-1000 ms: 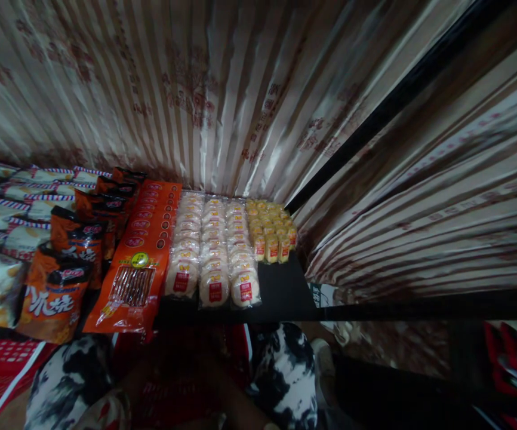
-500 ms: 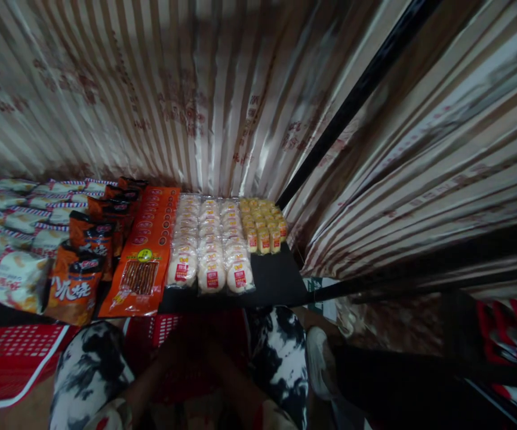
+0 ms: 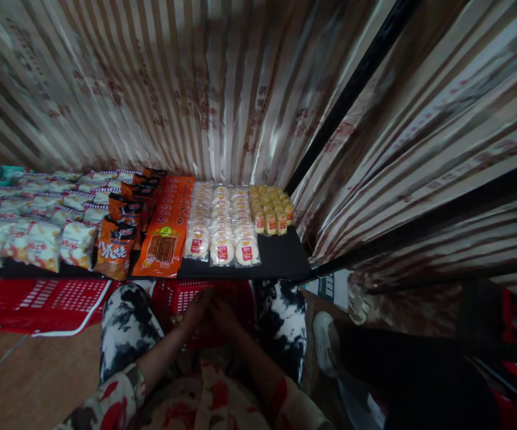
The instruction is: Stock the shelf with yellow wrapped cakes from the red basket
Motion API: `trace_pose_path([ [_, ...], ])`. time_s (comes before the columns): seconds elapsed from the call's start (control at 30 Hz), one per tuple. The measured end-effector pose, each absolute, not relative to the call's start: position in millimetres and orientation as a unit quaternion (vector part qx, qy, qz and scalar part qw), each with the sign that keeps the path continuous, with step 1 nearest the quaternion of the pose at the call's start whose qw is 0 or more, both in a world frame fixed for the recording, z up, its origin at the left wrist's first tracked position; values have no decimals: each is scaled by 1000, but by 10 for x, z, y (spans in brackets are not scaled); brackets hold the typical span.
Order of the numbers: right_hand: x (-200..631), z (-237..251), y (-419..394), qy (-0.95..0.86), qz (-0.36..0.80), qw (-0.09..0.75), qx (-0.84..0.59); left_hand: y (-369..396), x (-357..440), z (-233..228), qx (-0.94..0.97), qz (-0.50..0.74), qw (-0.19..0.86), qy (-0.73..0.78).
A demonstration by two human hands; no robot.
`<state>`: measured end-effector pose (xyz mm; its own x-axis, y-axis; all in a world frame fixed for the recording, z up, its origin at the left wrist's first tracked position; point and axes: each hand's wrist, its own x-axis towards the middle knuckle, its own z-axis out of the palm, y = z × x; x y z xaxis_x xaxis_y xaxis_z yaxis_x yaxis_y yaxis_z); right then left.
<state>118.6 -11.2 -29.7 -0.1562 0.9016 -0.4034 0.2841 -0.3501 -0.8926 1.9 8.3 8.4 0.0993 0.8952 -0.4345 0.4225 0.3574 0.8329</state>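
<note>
view shifted, forearms [image 3: 166,355] clearer; snacks [image 3: 117,245] on table [image 3: 280,257] unmoved | left hand [image 3: 197,309], right hand [image 3: 223,313] at red basket [image 3: 180,294], below table's front edge | fingers: can't tell, dark

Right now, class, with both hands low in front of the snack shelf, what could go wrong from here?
1. The long orange packet reaches the front edge of the black shelf, so an upward sweep there might knock it off.
2. The front orange-and-black bag also stands at that edge and could tip over it if brushed.
3. The left hand and right hand are close together in shadow, so a poor grip could be missed.
</note>
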Motion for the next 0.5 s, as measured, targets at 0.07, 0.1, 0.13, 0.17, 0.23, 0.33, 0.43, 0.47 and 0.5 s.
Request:
trace_pose_path([
  [0.07,1190,-247,-125,-501,573,286,-582,80,32,112,505,243,534,633],
  [0.1,1192,-218,-131,-498,575,297,-577,74,43,124,498,253,536,633],
  [0.13,1195,-185,-138,-491,579,309,-572,64,58,136,491,262,537,634],
  [0.17,1200,-147,-144,-483,584,320,-569,50,76,146,485,269,538,635],
  [0.23,1218,-61,-159,-465,596,337,-561,14,110,164,472,282,541,636],
  [0.33,1258,82,-182,-450,616,351,-543,-36,135,200,449,305,547,638],
  [0.43,1296,210,-208,-452,625,378,-512,-58,124,279,435,333,535,643],
  [0.47,1308,246,-216,-452,626,383,-508,-62,120,315,436,340,529,644],
  [0.5,1322,279,-223,-450,630,385,-503,-65,120,354,440,345,522,644],
])
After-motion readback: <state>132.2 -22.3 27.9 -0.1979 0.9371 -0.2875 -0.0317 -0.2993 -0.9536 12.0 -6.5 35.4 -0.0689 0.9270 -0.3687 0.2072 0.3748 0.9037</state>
